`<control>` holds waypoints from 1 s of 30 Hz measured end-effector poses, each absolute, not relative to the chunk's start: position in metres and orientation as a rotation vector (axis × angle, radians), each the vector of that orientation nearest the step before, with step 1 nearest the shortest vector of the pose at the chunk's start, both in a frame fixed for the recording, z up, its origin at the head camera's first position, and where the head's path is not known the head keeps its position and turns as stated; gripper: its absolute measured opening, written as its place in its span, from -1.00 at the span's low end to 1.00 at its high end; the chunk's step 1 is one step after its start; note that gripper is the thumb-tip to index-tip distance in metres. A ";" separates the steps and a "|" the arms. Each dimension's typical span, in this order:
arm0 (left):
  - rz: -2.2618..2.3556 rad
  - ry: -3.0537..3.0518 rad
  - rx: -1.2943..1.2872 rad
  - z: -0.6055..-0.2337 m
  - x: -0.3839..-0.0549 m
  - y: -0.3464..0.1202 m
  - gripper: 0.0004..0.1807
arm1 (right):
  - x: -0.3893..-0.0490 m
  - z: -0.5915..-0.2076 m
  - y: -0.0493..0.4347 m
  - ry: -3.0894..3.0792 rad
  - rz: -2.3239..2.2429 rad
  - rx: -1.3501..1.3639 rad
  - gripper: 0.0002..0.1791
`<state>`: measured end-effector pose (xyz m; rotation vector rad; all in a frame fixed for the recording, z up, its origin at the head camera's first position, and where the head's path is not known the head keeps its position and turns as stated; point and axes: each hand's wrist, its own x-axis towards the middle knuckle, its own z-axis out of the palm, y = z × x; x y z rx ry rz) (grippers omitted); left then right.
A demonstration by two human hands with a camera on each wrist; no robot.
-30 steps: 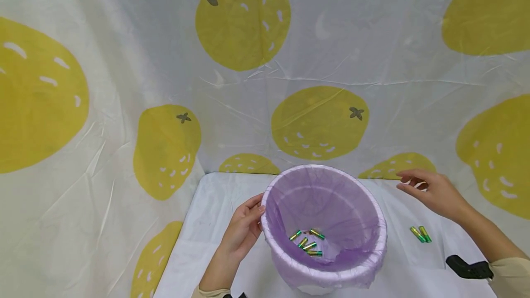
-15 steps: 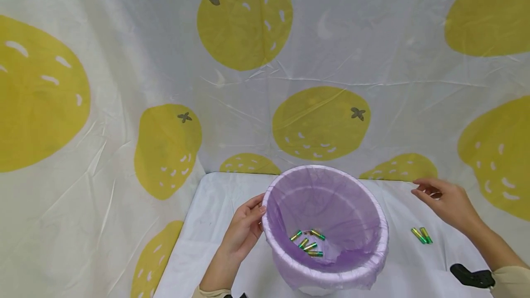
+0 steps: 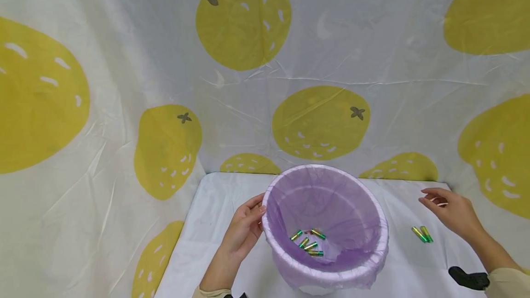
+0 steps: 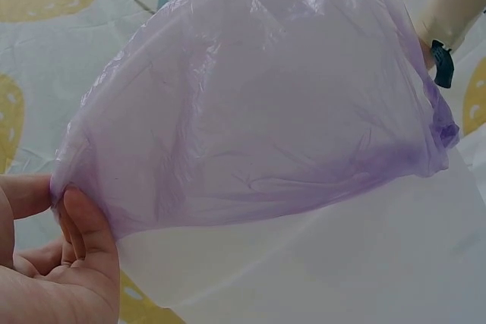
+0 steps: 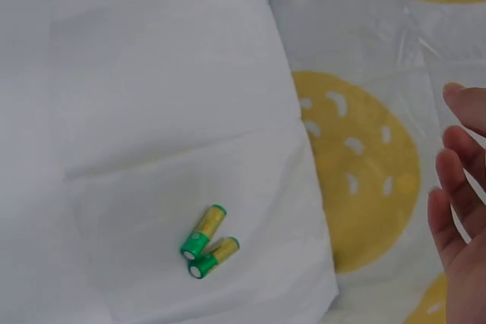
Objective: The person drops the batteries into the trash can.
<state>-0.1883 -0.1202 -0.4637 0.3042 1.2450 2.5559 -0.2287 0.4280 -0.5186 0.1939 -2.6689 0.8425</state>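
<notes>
A white bin lined with a thin purple bag stands on the table, its mouth tilted towards me. Inside, at the bottom, lie several green-and-gold batteries. My left hand pinches the bag-covered rim on the left side; the left wrist view shows the thumb and fingers on the bag's edge. Two more batteries lie side by side on the cloth, right of the bin. Just beyond and to the right of them, my right hand hovers with loosely bent fingers, holding nothing.
A white cloth covers the table. Behind and to the left hangs a pale curtain printed with big yellow fruit. Black straps sit at the wrists.
My right hand has moved right and down in the head view, from beyond the bin's right side towards the two loose batteries. The left hand and the bin stay where they were.
</notes>
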 end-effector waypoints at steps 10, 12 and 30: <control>2.544 1.259 0.322 -0.464 -0.189 -0.121 -0.52 | -0.225 -0.561 0.443 -2.724 0.833 0.056 -0.62; 2.547 1.256 0.313 -0.464 -0.188 -0.120 -0.52 | -0.224 -0.569 0.446 -2.728 0.827 0.029 -0.62; 2.556 1.299 0.290 -0.463 -0.188 -0.119 -0.55 | -0.216 -0.641 0.463 -2.946 0.958 -0.507 -0.37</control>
